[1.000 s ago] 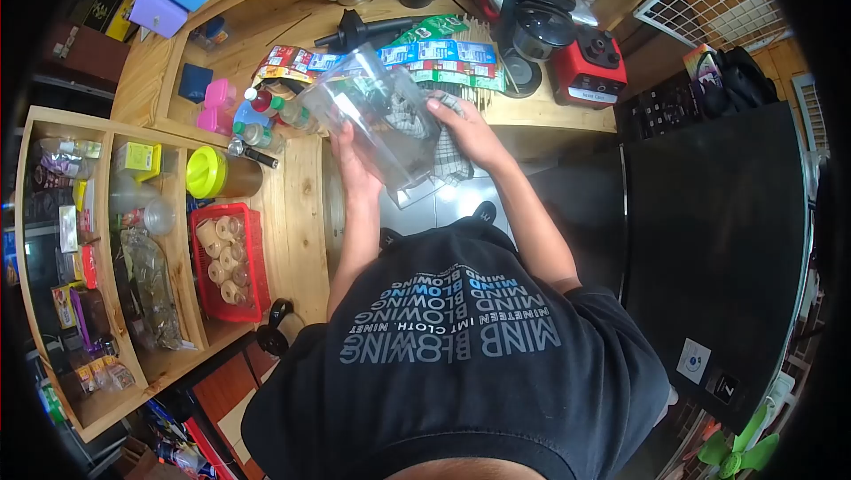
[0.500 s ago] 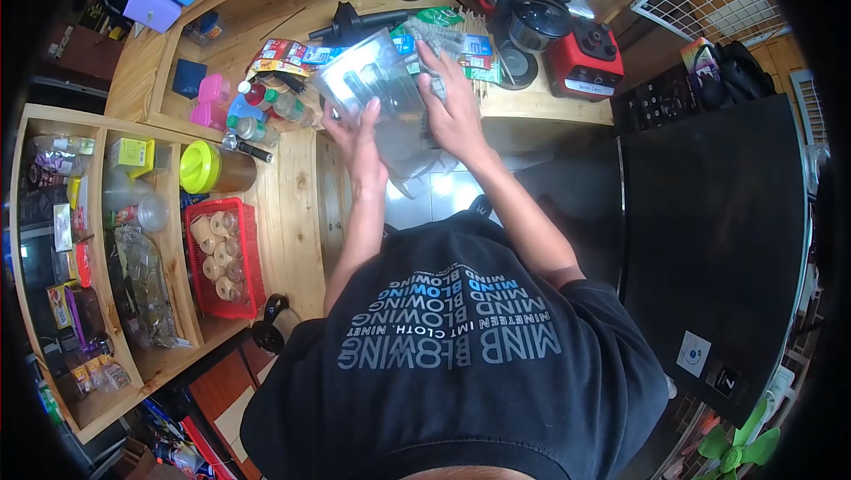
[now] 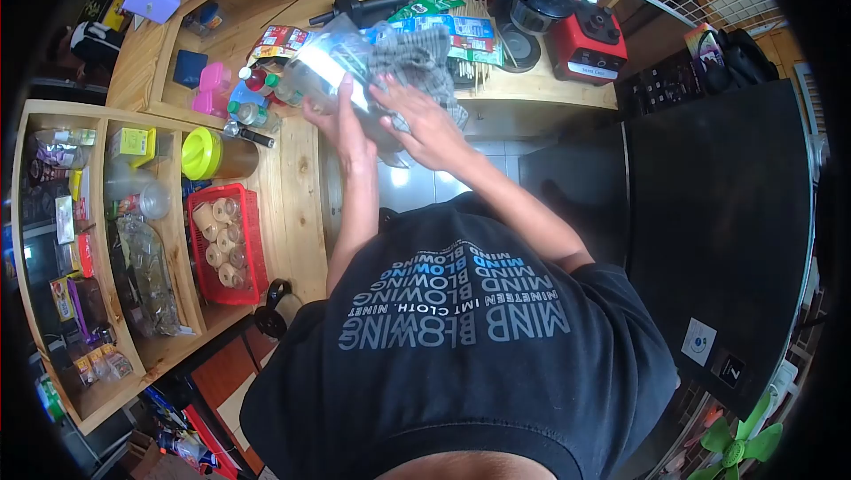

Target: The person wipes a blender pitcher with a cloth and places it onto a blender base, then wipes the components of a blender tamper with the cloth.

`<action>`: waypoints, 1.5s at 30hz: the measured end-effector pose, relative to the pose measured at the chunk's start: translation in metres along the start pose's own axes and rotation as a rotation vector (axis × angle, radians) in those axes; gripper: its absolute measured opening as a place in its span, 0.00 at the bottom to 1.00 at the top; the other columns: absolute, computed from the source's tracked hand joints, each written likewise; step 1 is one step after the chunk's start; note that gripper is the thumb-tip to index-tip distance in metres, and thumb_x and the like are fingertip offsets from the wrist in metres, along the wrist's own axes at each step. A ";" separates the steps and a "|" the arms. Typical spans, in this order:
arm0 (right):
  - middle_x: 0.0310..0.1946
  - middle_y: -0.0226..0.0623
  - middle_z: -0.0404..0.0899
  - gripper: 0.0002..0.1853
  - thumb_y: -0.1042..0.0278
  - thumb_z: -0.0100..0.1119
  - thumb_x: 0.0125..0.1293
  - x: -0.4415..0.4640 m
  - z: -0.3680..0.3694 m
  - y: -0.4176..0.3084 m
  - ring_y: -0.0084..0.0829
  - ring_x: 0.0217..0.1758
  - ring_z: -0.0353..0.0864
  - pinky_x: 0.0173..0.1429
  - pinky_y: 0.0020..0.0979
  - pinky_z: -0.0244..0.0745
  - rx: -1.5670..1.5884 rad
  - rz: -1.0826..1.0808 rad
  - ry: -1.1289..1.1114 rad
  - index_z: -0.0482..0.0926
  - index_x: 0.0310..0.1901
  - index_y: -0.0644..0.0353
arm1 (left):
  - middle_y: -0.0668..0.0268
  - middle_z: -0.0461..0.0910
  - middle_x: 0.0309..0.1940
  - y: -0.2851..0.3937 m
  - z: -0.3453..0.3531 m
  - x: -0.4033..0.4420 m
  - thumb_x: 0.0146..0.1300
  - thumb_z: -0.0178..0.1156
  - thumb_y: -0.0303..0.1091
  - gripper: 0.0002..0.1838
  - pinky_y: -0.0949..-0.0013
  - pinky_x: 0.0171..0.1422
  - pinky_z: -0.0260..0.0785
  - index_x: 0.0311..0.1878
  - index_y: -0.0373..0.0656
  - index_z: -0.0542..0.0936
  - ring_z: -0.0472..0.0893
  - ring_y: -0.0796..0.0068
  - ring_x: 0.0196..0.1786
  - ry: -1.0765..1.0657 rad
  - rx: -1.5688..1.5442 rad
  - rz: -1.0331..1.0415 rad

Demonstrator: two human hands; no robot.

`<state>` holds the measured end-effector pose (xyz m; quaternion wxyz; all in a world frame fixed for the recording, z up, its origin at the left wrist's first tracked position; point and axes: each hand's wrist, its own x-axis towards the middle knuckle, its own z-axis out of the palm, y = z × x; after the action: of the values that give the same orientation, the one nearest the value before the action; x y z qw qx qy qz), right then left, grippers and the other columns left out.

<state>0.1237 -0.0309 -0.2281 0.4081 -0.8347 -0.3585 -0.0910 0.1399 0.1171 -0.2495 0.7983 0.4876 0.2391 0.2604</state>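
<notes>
Clear container (image 3: 341,59) is held aloft, well left of the red blender base (image 3: 589,41). Left hand (image 3: 352,139): thumb spread from the fingers, clasping the container's wall. Right hand (image 3: 425,128): fingers extended, laid over the container's side and against a checked cloth (image 3: 412,63); whether they pinch the cloth cannot be determined. Compared with half a second ago, the right fingers slant more to the left, and the cloth, formerly bunched at the fingertips, spreads wider beyond them. Sachet strips (image 3: 474,28) and a coffee maker (image 3: 542,10) lie left of the blender base, the latter just beside it.
</notes>
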 end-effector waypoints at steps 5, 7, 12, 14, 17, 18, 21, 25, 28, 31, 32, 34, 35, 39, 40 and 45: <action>0.76 0.41 0.60 0.28 0.53 0.46 0.77 -0.036 0.002 0.012 0.45 0.80 0.56 0.82 0.48 0.48 -0.001 0.028 -0.087 0.63 0.74 0.53 | 0.54 0.64 0.67 0.013 0.002 0.012 0.58 0.73 0.36 0.50 0.53 0.69 0.62 0.74 0.48 0.46 0.69 0.62 0.66 0.061 -0.167 -0.008; 0.76 0.44 0.60 0.28 0.52 0.44 0.78 -0.045 0.001 0.020 0.43 0.80 0.55 0.82 0.44 0.49 0.088 0.143 -0.012 0.63 0.74 0.55 | 0.55 0.65 0.68 0.016 0.006 0.009 0.59 0.71 0.35 0.49 0.53 0.69 0.62 0.74 0.48 0.46 0.68 0.62 0.67 0.105 -0.185 -0.014; 0.68 0.46 0.71 0.29 0.48 0.37 0.81 -0.026 -0.012 0.036 0.37 0.73 0.69 0.76 0.37 0.59 0.838 0.601 0.297 0.68 0.70 0.62 | 0.53 0.60 0.70 0.001 0.013 -0.004 0.59 0.72 0.37 0.50 0.49 0.71 0.63 0.75 0.51 0.47 0.67 0.58 0.69 -0.092 -0.087 0.036; 0.60 0.42 0.79 0.30 0.46 0.35 0.81 -0.013 -0.028 0.043 0.31 0.62 0.78 0.71 0.35 0.68 1.310 0.738 0.341 0.73 0.65 0.66 | 0.53 0.60 0.70 -0.001 0.014 -0.011 0.58 0.73 0.38 0.50 0.50 0.70 0.62 0.75 0.51 0.48 0.67 0.59 0.69 -0.189 -0.023 0.036; 0.57 0.44 0.81 0.29 0.47 0.36 0.80 -0.008 -0.046 0.048 0.34 0.58 0.82 0.65 0.37 0.75 1.492 0.807 0.351 0.76 0.62 0.65 | 0.53 0.61 0.69 0.002 0.018 -0.015 0.56 0.75 0.40 0.51 0.53 0.67 0.60 0.76 0.52 0.52 0.69 0.61 0.67 -0.301 0.069 0.018; 0.57 0.44 0.81 0.29 0.47 0.36 0.80 -0.007 -0.050 0.052 0.34 0.58 0.82 0.65 0.37 0.75 1.493 0.803 0.355 0.76 0.62 0.65 | 0.52 0.62 0.68 0.002 0.017 -0.013 0.55 0.76 0.40 0.52 0.53 0.68 0.61 0.77 0.51 0.52 0.69 0.60 0.67 -0.323 0.098 0.018; 0.63 0.43 0.77 0.29 0.47 0.36 0.80 -0.006 -0.064 0.068 0.40 0.64 0.77 0.70 0.42 0.69 1.615 0.849 0.387 0.75 0.63 0.65 | 0.52 0.64 0.67 -0.004 0.010 -0.002 0.51 0.78 0.40 0.56 0.52 0.69 0.61 0.77 0.49 0.52 0.69 0.59 0.67 -0.429 0.172 0.019; 0.60 0.45 0.79 0.28 0.49 0.42 0.78 0.003 -0.093 0.063 0.41 0.62 0.79 0.69 0.43 0.72 1.609 0.777 0.310 0.72 0.65 0.64 | 0.47 0.64 0.65 -0.005 -0.002 0.005 0.42 0.82 0.38 0.63 0.53 0.73 0.61 0.78 0.44 0.52 0.67 0.54 0.69 -0.639 0.408 0.095; 0.53 0.44 0.84 0.26 0.51 0.38 0.79 0.006 -0.103 0.047 0.37 0.54 0.85 0.62 0.37 0.78 1.501 0.849 0.403 0.79 0.59 0.65 | 0.50 0.66 0.65 -0.005 -0.002 0.007 0.39 0.83 0.40 0.64 0.52 0.72 0.61 0.78 0.44 0.52 0.68 0.54 0.68 -0.683 0.411 0.131; 0.55 0.42 0.83 0.27 0.51 0.37 0.80 0.001 -0.093 0.057 0.35 0.55 0.84 0.64 0.35 0.77 1.512 0.771 0.392 0.77 0.62 0.65 | 0.53 0.67 0.65 -0.004 -0.005 0.013 0.38 0.82 0.43 0.64 0.53 0.71 0.62 0.78 0.44 0.53 0.69 0.57 0.68 -0.752 0.419 0.179; 0.64 0.41 0.76 0.29 0.49 0.36 0.81 0.001 -0.092 0.059 0.34 0.65 0.77 0.69 0.36 0.71 1.461 0.664 0.267 0.71 0.68 0.64 | 0.54 0.68 0.65 -0.003 -0.005 0.016 0.38 0.82 0.45 0.64 0.54 0.71 0.63 0.78 0.44 0.53 0.70 0.58 0.68 -0.809 0.397 0.200; 0.68 0.40 0.72 0.29 0.49 0.35 0.81 0.003 -0.082 0.058 0.34 0.69 0.72 0.72 0.36 0.68 1.437 0.588 0.271 0.67 0.70 0.63 | 0.55 0.68 0.65 0.003 -0.008 0.023 0.37 0.82 0.46 0.64 0.54 0.71 0.63 0.77 0.43 0.54 0.70 0.58 0.67 -0.889 0.321 0.131; 0.72 0.39 0.67 0.30 0.48 0.34 0.81 0.006 -0.077 0.051 0.34 0.74 0.67 0.74 0.36 0.65 1.413 0.511 0.274 0.64 0.73 0.61 | 0.55 0.68 0.64 0.005 -0.009 0.025 0.36 0.83 0.47 0.65 0.54 0.72 0.63 0.76 0.43 0.54 0.70 0.59 0.67 -0.966 0.245 0.063; 0.73 0.39 0.65 0.32 0.45 0.34 0.81 0.014 -0.041 0.057 0.32 0.74 0.66 0.74 0.36 0.64 1.499 0.433 0.286 0.61 0.74 0.61 | 0.53 0.68 0.65 -0.001 -0.001 0.030 0.41 0.79 0.57 0.66 0.51 0.69 0.67 0.79 0.45 0.49 0.72 0.56 0.65 -1.099 -0.054 0.020; 0.67 0.41 0.72 0.30 0.46 0.36 0.81 0.011 -0.038 0.058 0.31 0.68 0.73 0.73 0.34 0.66 1.487 0.547 0.218 0.65 0.72 0.62 | 0.53 0.68 0.65 -0.002 0.000 0.027 0.41 0.79 0.57 0.66 0.51 0.69 0.67 0.79 0.45 0.49 0.72 0.56 0.65 -1.100 -0.053 0.015; 0.60 0.41 0.79 0.26 0.51 0.40 0.80 0.017 -0.035 0.041 0.31 0.63 0.77 0.71 0.32 0.66 1.295 0.576 0.184 0.77 0.62 0.65 | 0.47 0.66 0.67 -0.008 -0.001 0.026 0.48 0.73 0.61 0.62 0.43 0.66 0.72 0.79 0.45 0.49 0.72 0.46 0.66 -0.960 -0.500 -0.173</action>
<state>0.1681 -0.0647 -0.2233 0.8581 -0.4752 -0.0701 0.1815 0.1600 0.1311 -0.2604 0.9278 0.3257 -0.1819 -0.0090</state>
